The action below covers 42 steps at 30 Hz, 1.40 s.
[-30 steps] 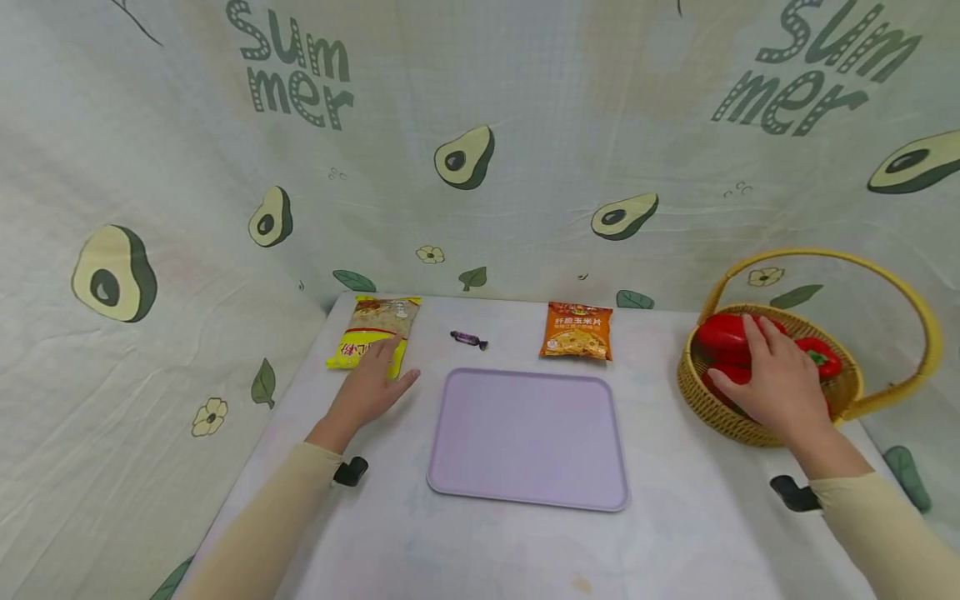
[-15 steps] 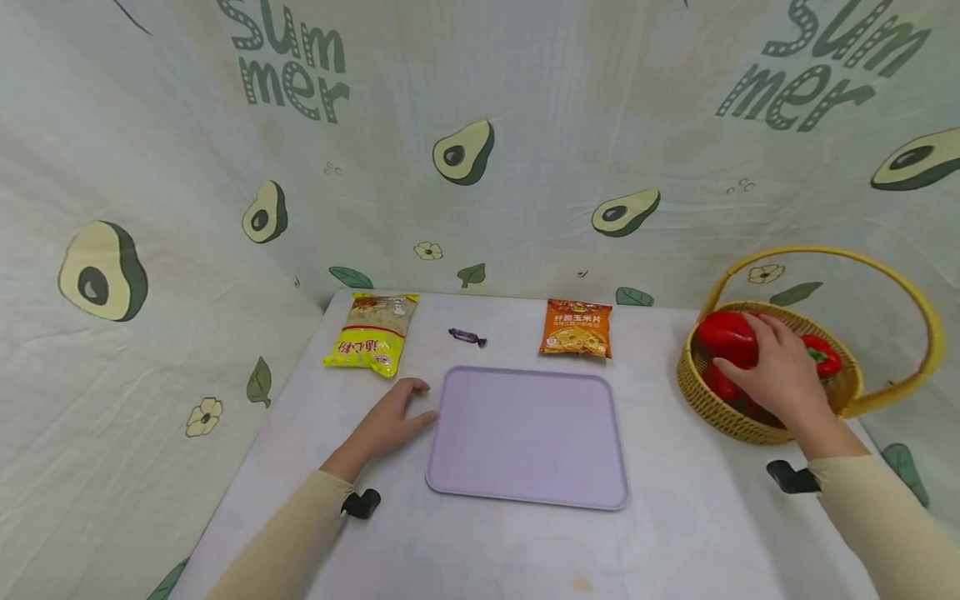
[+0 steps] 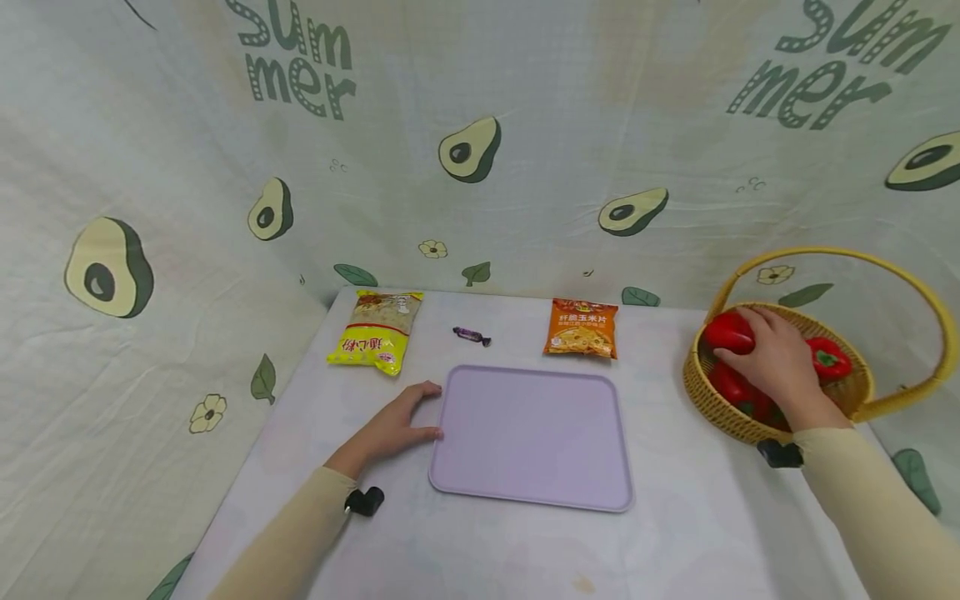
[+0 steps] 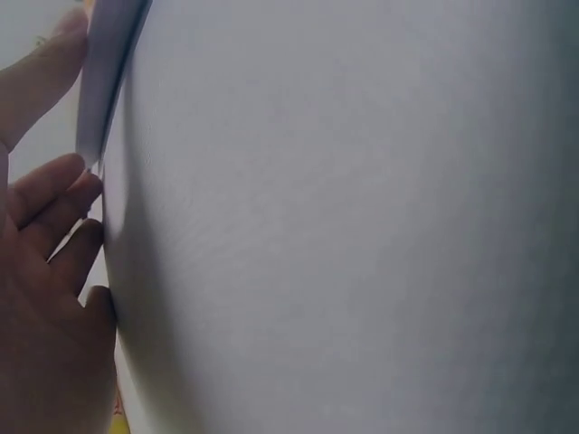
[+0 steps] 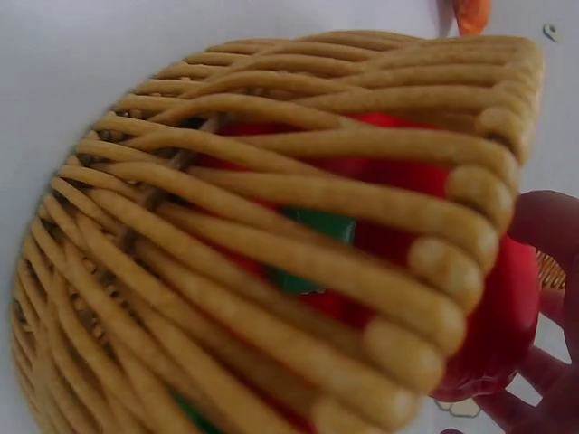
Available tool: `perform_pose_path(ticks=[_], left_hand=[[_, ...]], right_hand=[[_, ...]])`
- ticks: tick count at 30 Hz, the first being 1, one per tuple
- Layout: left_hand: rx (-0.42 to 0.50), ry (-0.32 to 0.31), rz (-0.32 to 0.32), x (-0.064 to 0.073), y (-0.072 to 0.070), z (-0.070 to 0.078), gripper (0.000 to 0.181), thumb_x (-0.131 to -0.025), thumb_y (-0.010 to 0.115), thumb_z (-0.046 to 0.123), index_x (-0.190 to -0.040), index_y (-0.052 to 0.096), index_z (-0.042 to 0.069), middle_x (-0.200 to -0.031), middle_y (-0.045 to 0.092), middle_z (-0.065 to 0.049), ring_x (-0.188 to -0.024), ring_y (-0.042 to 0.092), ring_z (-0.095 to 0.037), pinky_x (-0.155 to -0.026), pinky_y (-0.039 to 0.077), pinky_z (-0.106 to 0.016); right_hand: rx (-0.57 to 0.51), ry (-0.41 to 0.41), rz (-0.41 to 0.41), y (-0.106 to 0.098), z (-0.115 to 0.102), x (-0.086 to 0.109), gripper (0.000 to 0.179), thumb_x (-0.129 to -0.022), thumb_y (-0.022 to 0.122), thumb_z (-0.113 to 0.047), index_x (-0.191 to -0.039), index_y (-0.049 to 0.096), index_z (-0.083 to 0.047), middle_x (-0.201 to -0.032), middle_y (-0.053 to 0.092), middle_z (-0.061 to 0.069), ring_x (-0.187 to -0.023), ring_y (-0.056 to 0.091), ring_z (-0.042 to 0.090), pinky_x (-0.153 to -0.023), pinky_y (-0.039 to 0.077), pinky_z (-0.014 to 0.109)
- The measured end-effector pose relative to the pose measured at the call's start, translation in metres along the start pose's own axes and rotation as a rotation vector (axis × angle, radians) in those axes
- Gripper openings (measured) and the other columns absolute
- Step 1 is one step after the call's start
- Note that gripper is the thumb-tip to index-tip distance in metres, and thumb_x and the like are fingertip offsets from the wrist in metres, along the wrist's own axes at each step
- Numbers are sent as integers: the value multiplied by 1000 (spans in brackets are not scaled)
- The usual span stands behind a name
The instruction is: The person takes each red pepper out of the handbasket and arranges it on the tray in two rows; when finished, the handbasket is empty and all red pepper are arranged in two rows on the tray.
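My left hand [image 3: 390, 427] is at the left edge of a lilac tray [image 3: 531, 437]. Its thumb and fingertips reach that edge, the fingers spread and only slightly bent. The left wrist view shows the thumb against the rim of the tray [image 4: 104, 86]. At the right, my right hand [image 3: 778, 357] reaches into a wicker basket [image 3: 712, 406] and holds a red bell pepper [image 3: 729, 332] between thumb and fingers. Another red pepper [image 3: 738, 390] lies below it, and one with a green stem [image 3: 830, 360] sits to the right. The basket's weave [image 5: 271, 190] hides much in the right wrist view.
Behind the tray lie a yellow pasta bag [image 3: 377, 331], a small purple wrapped candy [image 3: 472, 337] and an orange snack packet [image 3: 581, 328]. The basket's tall handle [image 3: 918, 292] arches over its back and right side. A printed cloth [image 3: 540, 167] hangs behind the table.
My left hand has come from the pasta bag toward me to the tray's left edge. My right fingers have closed round the upper pepper, which now sits slightly tilted.
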<state>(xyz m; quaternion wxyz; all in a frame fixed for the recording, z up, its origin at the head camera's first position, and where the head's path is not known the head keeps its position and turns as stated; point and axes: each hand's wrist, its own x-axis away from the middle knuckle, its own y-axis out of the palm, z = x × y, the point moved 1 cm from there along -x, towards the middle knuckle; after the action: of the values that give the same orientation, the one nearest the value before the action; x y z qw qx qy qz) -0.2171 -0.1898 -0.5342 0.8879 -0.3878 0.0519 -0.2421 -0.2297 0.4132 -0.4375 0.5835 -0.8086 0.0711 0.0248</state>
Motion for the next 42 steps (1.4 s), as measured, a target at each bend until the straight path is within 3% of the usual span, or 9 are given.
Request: perform_pose_path(ticks=[5,12,17,23,33,42], left_hand=[[-36,6,-45,0,-1,0,82,-89,76,47,-158,38,22,-165,31,-4,-155,19,-30,-125,15,-53],[-94,71,-91,-2,-3,1,84,-92,74,44,-161,33,19,-167,27,-2,-156,15,-24,-126,7,-48],[-100,27,-118,-2,-4,2,85,-91,73,48,-161,31,24,-169,22,0,-156,12,-28,-125,9,-53],[-99,-39,-153,-1,-6,3,91,-88,74,54,-162,27,29,-170,18,4,-156,8,-32,-124,12,-57],[-98,-42,-163,-1,-8,4,94,-86,76,53,-162,27,29,-170,17,4,-157,6,-32,-124,11,-56],[-108,-22,-184,-2,-9,6,98,-86,76,52,-164,23,24,-170,15,3,-157,7,-27,-126,9,-51]], right_hand=[[30,-4,-41,0,2,-5,85,-91,74,-38,-154,31,1,-147,30,41,-131,24,63,-102,22,82],[49,8,-58,2,2,-6,80,-90,75,-30,-151,34,2,-145,29,40,-127,26,64,-100,25,82],[30,18,-60,2,1,-5,82,-90,76,-27,-152,33,2,-144,26,42,-125,31,61,-98,33,79],[4,50,-54,-1,0,-3,88,-89,76,-29,-157,28,-2,-142,20,44,-112,40,63,-87,42,77],[-4,75,-55,-9,2,1,92,-87,77,-31,-148,23,12,-140,23,46,-118,34,62,-88,40,79],[-13,68,11,-11,6,8,88,-89,75,-36,-151,29,6,-142,27,43,-120,31,62,-88,38,81]])
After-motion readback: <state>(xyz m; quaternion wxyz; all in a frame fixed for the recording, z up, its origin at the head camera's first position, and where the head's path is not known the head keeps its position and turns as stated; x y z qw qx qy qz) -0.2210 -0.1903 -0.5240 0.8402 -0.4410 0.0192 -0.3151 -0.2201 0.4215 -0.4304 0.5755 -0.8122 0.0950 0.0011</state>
